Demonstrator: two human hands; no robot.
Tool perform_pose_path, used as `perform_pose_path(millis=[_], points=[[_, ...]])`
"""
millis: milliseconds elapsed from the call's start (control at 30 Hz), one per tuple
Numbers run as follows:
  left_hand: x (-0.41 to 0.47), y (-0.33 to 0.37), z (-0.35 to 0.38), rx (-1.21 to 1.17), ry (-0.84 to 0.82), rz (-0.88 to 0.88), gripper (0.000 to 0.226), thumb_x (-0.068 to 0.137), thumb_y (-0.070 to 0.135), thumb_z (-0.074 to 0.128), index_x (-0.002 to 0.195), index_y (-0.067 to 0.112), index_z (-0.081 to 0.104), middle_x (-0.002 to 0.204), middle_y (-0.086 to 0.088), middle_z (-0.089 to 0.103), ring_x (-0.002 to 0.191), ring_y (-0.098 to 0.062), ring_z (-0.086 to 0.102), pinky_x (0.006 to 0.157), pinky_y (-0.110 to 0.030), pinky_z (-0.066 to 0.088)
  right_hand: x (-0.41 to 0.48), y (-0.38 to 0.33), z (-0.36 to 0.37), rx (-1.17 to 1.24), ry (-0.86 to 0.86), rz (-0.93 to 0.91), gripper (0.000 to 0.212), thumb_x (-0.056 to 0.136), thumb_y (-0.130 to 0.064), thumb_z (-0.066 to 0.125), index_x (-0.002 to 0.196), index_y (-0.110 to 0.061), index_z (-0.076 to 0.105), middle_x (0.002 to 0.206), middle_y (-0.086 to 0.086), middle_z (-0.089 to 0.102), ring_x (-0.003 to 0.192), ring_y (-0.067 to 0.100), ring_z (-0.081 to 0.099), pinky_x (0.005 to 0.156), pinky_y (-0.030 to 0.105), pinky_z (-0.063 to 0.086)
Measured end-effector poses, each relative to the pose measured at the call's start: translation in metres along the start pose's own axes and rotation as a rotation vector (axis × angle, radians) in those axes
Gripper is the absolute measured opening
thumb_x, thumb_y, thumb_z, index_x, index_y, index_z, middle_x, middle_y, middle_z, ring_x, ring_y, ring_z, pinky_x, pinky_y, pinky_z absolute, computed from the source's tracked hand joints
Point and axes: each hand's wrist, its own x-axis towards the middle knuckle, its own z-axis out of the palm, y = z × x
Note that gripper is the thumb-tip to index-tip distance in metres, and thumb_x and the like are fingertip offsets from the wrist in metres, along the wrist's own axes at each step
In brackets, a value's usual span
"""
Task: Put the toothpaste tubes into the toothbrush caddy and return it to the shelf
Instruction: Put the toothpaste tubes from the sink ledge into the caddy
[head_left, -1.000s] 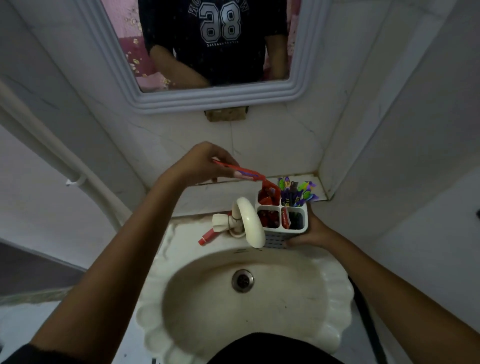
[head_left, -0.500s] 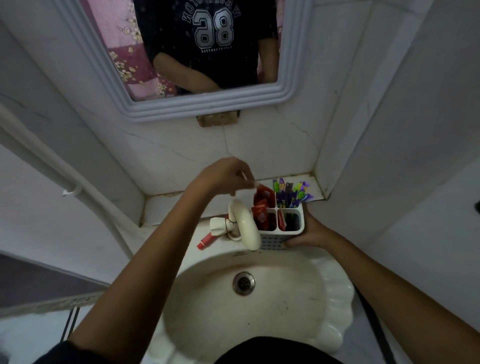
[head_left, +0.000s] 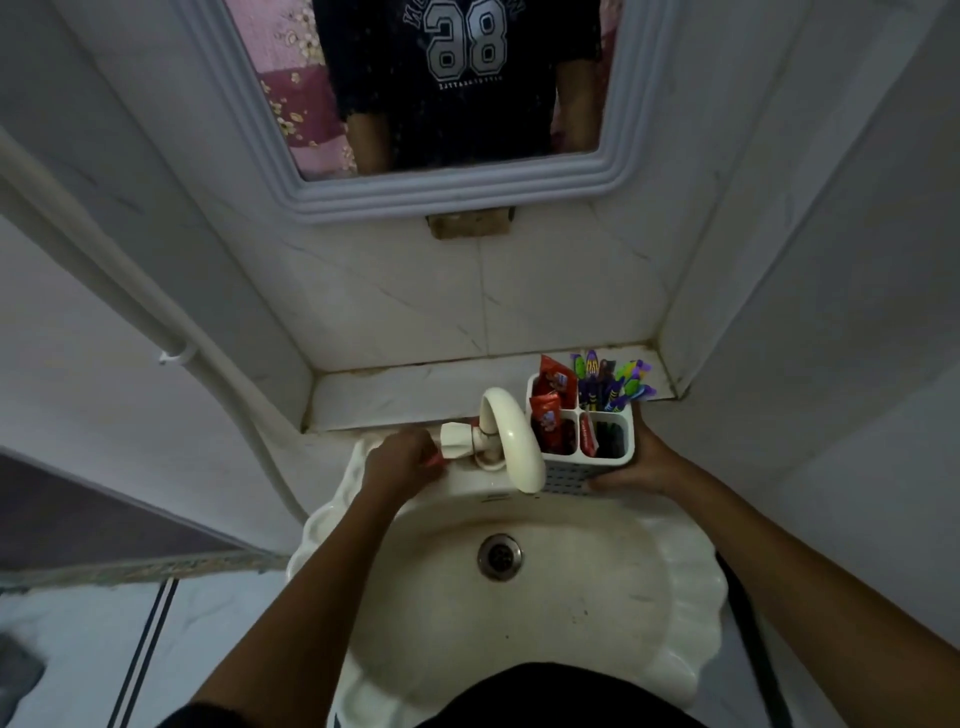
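Observation:
A white four-compartment caddy (head_left: 567, 476) stands on the sink's back rim, right of the tap. My right hand (head_left: 647, 463) grips its right side. Two red toothpaste tubes (head_left: 557, 383) stand upright in its left compartments, and a third red tube (head_left: 587, 435) stands in the front right one. Purple and green toothbrushes (head_left: 609, 385) fill the back right compartment. My left hand (head_left: 401, 461) rests on the rim left of the tap, fingers curled over another red tube (head_left: 434, 458) that is mostly hidden.
The cream tap (head_left: 511, 436) arches between my hands, close to the caddy's left wall. The tiled shelf (head_left: 405, 396) runs behind the sink (head_left: 597, 623), under the mirror (head_left: 447, 197). A white pipe (head_left: 171, 338) slants down the left wall.
My left hand let go of a tube in the caddy's back left compartment, then dropped to the sink rim left of the tap, over the red tube lying there. The right hand stayed on the caddy.

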Motion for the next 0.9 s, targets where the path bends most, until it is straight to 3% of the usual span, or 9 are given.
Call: perform_pose_path(millis=[133, 300, 367, 467, 600, 667, 800, 900], points=[[0.004, -0.008, -0.011, 0.019, 0.006, -0.015, 0.032, 0.084, 0.04, 0.066, 0.092, 0.009, 0.07, 0.09, -0.011, 0.071, 0.084, -0.03, 0.067, 0.074, -0.036, 0.053, 0.001, 0.003, 0.0, -0.006, 0.004, 0.009, 0.127, 0.047, -0.005, 0.09, 0.148, -0.012, 0.015, 0.14, 0.013, 0.049, 0.128, 0.021, 0.051, 0.091, 0.013, 0.051], [0.002, -0.031, -0.049, -0.052, 0.025, -0.146, 0.025, 0.083, 0.028, 0.07, 0.098, 0.008, 0.069, 0.088, -0.01, 0.072, 0.08, -0.026, 0.069, 0.076, -0.036, 0.057, 0.002, 0.002, -0.001, -0.01, 0.005, 0.02, 0.13, 0.042, -0.016, 0.092, 0.148, -0.015, 0.016, 0.14, 0.01, 0.05, 0.128, 0.02, 0.052, 0.091, 0.018, 0.053], [0.0, -0.028, -0.069, -0.223, 0.086, -0.152, 0.027, 0.08, 0.024, 0.075, 0.099, 0.007, 0.067, 0.085, -0.01, 0.074, 0.074, -0.026, 0.072, 0.073, -0.038, 0.059, 0.002, 0.003, -0.002, -0.009, 0.006, 0.037, 0.129, 0.045, -0.006, 0.093, 0.148, -0.016, 0.016, 0.139, 0.011, 0.051, 0.127, 0.02, 0.053, 0.089, 0.017, 0.054], [-0.005, 0.009, -0.099, -0.552, 0.185, -0.065, 0.038, 0.077, 0.015, 0.079, 0.108, 0.006, 0.058, 0.095, -0.006, 0.068, 0.08, -0.028, 0.071, 0.075, -0.044, 0.061, 0.004, 0.004, -0.003, 0.0, 0.0, 0.045, 0.125, 0.05, 0.008, 0.091, 0.148, -0.015, 0.016, 0.138, 0.012, 0.051, 0.126, 0.021, 0.053, 0.088, 0.015, 0.054], [-0.006, 0.084, -0.134, -0.795, 0.094, 0.131, 0.056, 0.079, 0.006, 0.073, 0.128, 0.01, 0.046, 0.113, -0.009, 0.06, 0.101, -0.027, 0.065, 0.079, -0.04, 0.061, 0.002, 0.001, -0.001, -0.008, 0.001, 0.06, 0.128, 0.046, -0.009, 0.092, 0.148, -0.016, 0.016, 0.139, 0.01, 0.051, 0.127, 0.018, 0.053, 0.093, 0.021, 0.054], [-0.009, 0.116, -0.144, -0.875, 0.0, 0.224, 0.049, 0.082, 0.005, 0.07, 0.125, 0.01, 0.048, 0.115, -0.013, 0.062, 0.104, -0.029, 0.066, 0.079, -0.034, 0.061, 0.0, -0.001, 0.0, -0.004, 0.006, 0.063, 0.13, 0.045, -0.01, 0.091, 0.149, -0.016, 0.013, 0.138, 0.009, 0.051, 0.126, 0.017, 0.053, 0.095, 0.024, 0.054], [-0.017, 0.169, -0.142, -0.872, -0.166, 0.373, 0.038, 0.087, 0.018, 0.07, 0.119, 0.006, 0.054, 0.113, -0.015, 0.064, 0.096, -0.027, 0.072, 0.081, -0.035, 0.062, 0.0, -0.002, 0.001, 0.019, 0.008, 0.067, 0.131, 0.052, 0.01, 0.089, 0.15, -0.015, 0.006, 0.137, 0.005, 0.048, 0.127, 0.016, 0.049, 0.088, 0.007, 0.048], [-0.017, 0.193, -0.125, -0.722, -0.228, 0.465, 0.034, 0.081, 0.023, 0.076, 0.11, 0.009, 0.064, 0.109, -0.01, 0.069, 0.097, -0.027, 0.071, 0.087, -0.042, 0.059, 0.002, -0.004, 0.001, 0.013, 0.007, 0.08, 0.135, 0.053, 0.011, 0.089, 0.149, -0.017, -0.001, 0.13, -0.007, 0.049, 0.124, 0.006, 0.049, 0.084, 0.001, 0.045]])
